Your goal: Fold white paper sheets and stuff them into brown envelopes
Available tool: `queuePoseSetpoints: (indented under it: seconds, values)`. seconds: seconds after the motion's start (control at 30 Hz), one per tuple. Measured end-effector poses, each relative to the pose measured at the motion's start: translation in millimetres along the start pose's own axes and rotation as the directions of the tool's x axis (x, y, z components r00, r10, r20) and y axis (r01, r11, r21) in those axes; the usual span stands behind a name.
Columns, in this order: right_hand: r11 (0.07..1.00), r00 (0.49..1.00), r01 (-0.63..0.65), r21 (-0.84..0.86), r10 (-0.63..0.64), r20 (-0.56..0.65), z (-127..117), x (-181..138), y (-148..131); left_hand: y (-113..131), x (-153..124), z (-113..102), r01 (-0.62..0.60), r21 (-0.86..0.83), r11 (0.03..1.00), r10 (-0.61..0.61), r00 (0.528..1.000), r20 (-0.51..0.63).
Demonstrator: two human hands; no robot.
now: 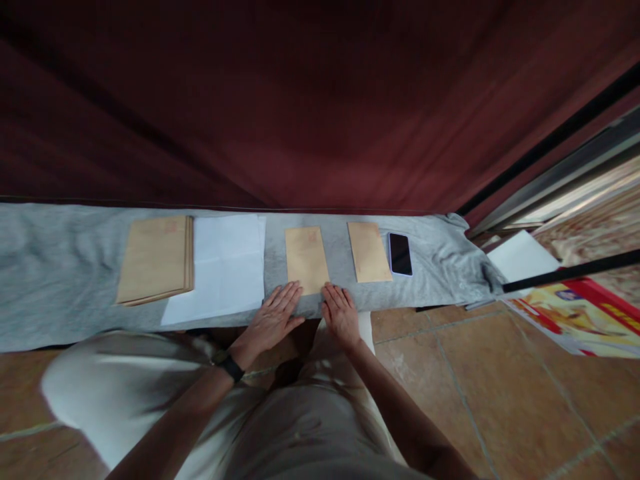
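Observation:
In front of me a brown paper envelope with a faint red print lies flat on the grey cloth. My left hand rests flat with its fingers stretched out, the fingertips at the envelope's near left corner. At the near right corner is my right hand, palm down and fingers extended, holding nothing. A second brown envelope lies a little to the right. To the left are white paper sheets, and a stack of larger brown envelopes overlaps their left side.
A phone lies on the grey cloth right of the envelopes. Behind the narrow surface hangs a dark red cloth. A colourful box and a white panel are at the right, above the tiled floor.

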State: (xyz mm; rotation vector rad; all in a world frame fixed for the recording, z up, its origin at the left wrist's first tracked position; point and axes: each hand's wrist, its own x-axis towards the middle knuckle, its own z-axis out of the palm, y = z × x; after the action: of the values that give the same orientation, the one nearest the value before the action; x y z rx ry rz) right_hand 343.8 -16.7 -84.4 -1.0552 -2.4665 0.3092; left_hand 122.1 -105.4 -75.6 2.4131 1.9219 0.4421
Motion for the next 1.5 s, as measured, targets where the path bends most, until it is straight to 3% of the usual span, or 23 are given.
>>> queuePoseSetpoints:
  seconds: [0.23,0.43,0.57,0.87,1.13,1.4,1.5]
  values:
    - [1.000,1.000,-0.019,0.006,0.020,-0.011,-3,-1,4,11,-2,3,0.068,0.058,0.996,-0.068,0.998,-0.016]
    - [0.998,0.998,0.049,0.027,-0.050,0.047,-1,6,-17,34,6,5,0.164,0.049,0.985,-0.163,0.986,-0.029]
    - [0.999,0.997,0.030,0.019,-0.032,0.076,-4,10,-26,39,6,6,0.194,0.047,0.980,-0.193,0.981,-0.036]
    - [1.000,0.999,0.003,-0.013,-0.002,0.047,-1,4,-13,42,5,9,0.215,0.138,0.967,-0.211,0.976,-0.044]
    - [0.998,1.000,-0.023,-0.051,0.024,0.019,1,0,-6,45,2,8,0.247,0.116,0.962,-0.238,0.967,-0.087]
    - [0.998,0.999,-0.035,-0.048,0.035,-0.010,3,-1,-8,49,12,6,0.364,0.060,0.929,-0.356,0.928,-0.112]
    - [0.999,1.000,-0.027,-0.038,0.026,-0.005,2,-1,-9,54,16,8,0.309,0.060,0.949,-0.301,0.947,-0.114]
